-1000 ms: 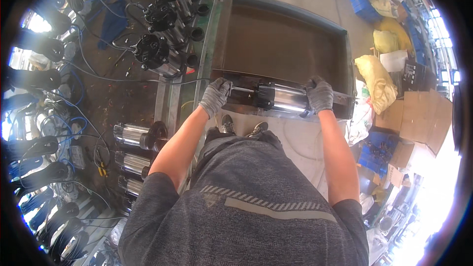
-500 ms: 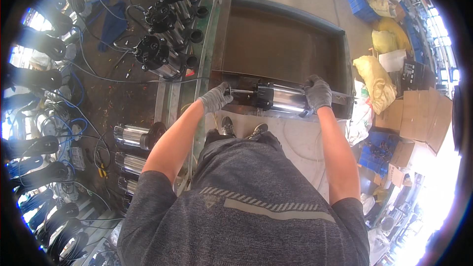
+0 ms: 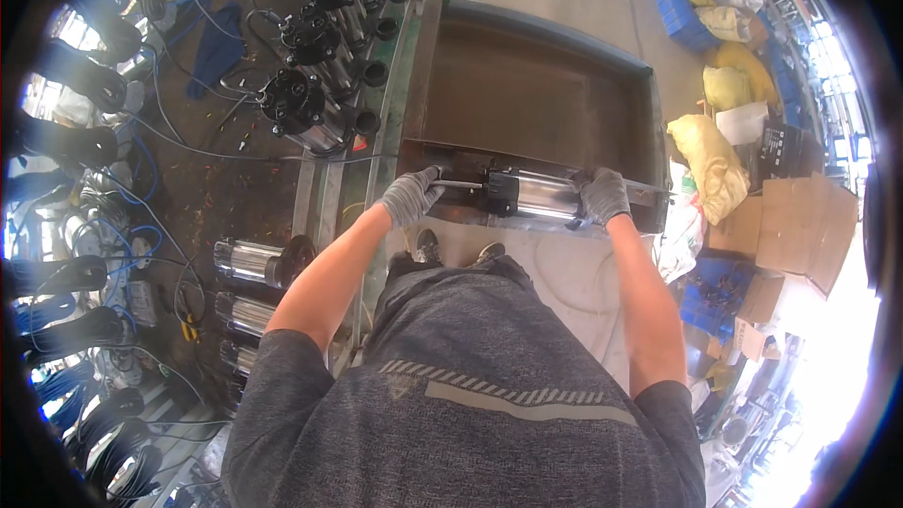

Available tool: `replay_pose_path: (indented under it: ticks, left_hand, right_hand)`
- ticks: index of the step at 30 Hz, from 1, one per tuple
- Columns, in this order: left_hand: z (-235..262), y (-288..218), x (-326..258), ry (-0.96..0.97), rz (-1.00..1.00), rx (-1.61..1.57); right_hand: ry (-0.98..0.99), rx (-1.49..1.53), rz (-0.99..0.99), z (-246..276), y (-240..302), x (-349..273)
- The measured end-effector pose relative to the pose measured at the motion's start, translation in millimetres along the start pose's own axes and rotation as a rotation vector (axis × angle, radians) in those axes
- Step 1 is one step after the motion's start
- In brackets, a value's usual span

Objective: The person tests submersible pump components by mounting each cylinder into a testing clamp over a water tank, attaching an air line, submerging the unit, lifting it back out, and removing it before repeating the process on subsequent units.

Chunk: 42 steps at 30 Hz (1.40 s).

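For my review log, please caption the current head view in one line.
Gloved left hand on a thin rod, right hand on a shiny cylinder, at a metal tub.

Silver-and-black cylinder (image 3: pixel 538 193), yellow sack (image 3: pixel 711 160)

Free pass over the tray (image 3: pixel 422 75) on the cylinder's (image 3: pixel 536 193) far side. Left hand (image 3: pixel 414 198) and right hand (image 3: pixel 604 196) block its ends. Pumps (image 3: pixel 303 111) crowd left, sack (image 3: pixel 707 155) right.
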State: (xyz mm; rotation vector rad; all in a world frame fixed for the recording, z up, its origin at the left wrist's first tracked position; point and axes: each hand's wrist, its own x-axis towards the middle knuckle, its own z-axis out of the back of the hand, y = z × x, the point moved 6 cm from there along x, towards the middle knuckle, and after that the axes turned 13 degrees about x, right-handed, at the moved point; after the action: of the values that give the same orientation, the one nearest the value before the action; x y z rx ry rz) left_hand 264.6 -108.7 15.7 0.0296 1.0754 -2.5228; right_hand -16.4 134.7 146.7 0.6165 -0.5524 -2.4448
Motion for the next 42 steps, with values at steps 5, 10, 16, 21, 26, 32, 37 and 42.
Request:
replay_pose_path:
  ticks: [5, 10, 16, 21, 26, 32, 37, 42]
  left_hand:
    - [-9, -5, -5, 0.087, 0.119, -0.467]
    - [-12, 0, -12, 0.216, 0.195, -0.850]
    - [-8, -1, -4, 0.161, 0.072, 0.112]
    - [-16, -4, -5, 0.059, 0.198, -0.148]
    - [-13, 5, -13, 0.076, 0.285, -0.544]
    - [4, -14, -11, 0.050, 0.206, 0.073]
    - [-16, -3, -15, 0.295, 0.402, -0.970]
    - [3, -6, -11, 0.134, 0.067, -0.562]
  right_hand:
    - [-0.050, 0.035, 0.022, -7, -13, -4]
    - [-0.074, -0.004, 0.027, -7, -13, -5]
    - [-0.110, 0.033, 0.000, -7, -18, -3]
    - [-0.113, -0.042, 0.040, -12, -24, 5]
    - [-0.110, -0.040, 0.029, -11, -20, 1]
    - [-0.182, -0.098, 0.049, 0, -5, -12]
    - [-0.112, -0.141, 0.004, -4, -7, -6]
    - [-0.117, -0.053, 0.018, -5, -10, -7]
